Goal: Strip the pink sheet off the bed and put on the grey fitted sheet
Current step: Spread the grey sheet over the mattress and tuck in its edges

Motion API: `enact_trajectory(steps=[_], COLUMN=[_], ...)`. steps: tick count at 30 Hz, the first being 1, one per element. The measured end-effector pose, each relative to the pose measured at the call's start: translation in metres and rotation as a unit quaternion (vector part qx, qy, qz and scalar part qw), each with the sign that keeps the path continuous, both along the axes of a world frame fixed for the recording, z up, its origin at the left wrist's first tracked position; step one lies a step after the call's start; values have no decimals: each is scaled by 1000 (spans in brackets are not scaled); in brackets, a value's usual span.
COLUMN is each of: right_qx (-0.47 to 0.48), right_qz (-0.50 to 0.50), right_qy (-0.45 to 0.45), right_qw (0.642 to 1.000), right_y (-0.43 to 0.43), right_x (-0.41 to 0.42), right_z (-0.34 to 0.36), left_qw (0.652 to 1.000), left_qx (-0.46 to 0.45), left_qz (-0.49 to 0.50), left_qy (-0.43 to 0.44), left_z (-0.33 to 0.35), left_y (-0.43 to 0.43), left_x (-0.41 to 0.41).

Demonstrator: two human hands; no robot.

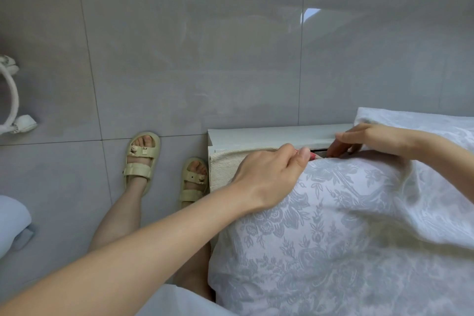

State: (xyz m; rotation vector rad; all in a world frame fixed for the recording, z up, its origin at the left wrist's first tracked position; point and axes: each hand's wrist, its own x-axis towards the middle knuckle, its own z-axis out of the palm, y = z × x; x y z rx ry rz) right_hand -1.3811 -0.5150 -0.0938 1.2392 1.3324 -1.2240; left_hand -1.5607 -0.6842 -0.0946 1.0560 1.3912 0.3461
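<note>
A pale pinkish sheet with a grey floral pattern (333, 226) covers the mattress at the bed's corner. My left hand (272, 174) pinches its bunched edge at the corner, where a red-pink strip of hem (314, 156) shows. Just to the right, my right hand (359, 138) holds the same edge, with its fingertips down in the gap between the mattress and the white bed frame (256, 137). The cream mattress corner (225, 164) lies bare left of my left hand. No plain grey sheet is in view.
I stand at the bed's corner, my feet in cream sandals (141, 159) on the grey tiled floor (179, 59). A white looped object (10, 95) lies at the left edge, with pale blue fabric (12, 223) below it.
</note>
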Motion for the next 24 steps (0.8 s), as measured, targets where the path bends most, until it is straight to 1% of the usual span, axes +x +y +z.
enact_trajectory(steps=[2,3,4,6,7,9,10,12,14,16,17,19,20,22,24], right_qx=[-38,-51,-60,-60,-58,-55,-55,-57,-47,-27,-14,25,32,22,31], right_qz=[16,50,104,190,198,164,153,165,182,178,196,192,224,271,277], right_qy=[-60,-100,-136,-192,-212,-254,-262,-240,-211,-214,-214,-223,-216,-221,-221], right_qw=[997,992,983,961,955,952,951,955,959,960,957,955,950,936,934], right_y=[0,-1,-3,-8,-11,-13,-12,-9,-6,-6,-8,-9,-8,-7,-6], right_x=[-4,-7,-12,-18,-18,-22,-27,-26,-24,-15,-11,-4,-2,0,2], right_z=[2,-1,-5,-13,-20,-27,-29,-40,-45,-49,-46,-39,-36,-31,-37], left_qw=[1000,1000,1000,1000,1000,999,998,993,991,990,990,993,995,998,998], left_qx=[7,6,7,10,5,-34,-64,-111,-124,-116,-117,-100,-79,-24,8], left_qz=[13,17,19,19,19,15,10,-4,-35,-62,-62,-51,-46,-36,-30], left_qy=[-7,-11,-12,-14,-10,8,17,27,39,47,46,40,39,43,51], left_z=[1,0,1,4,4,-13,-26,-49,-59,-58,-55,-38,-28,-11,-4], left_y=[0,-1,-1,-2,-1,4,7,11,12,12,12,8,5,-2,-5], left_x=[1,2,2,4,4,-3,-7,-14,-14,-13,-13,-10,-8,-1,3])
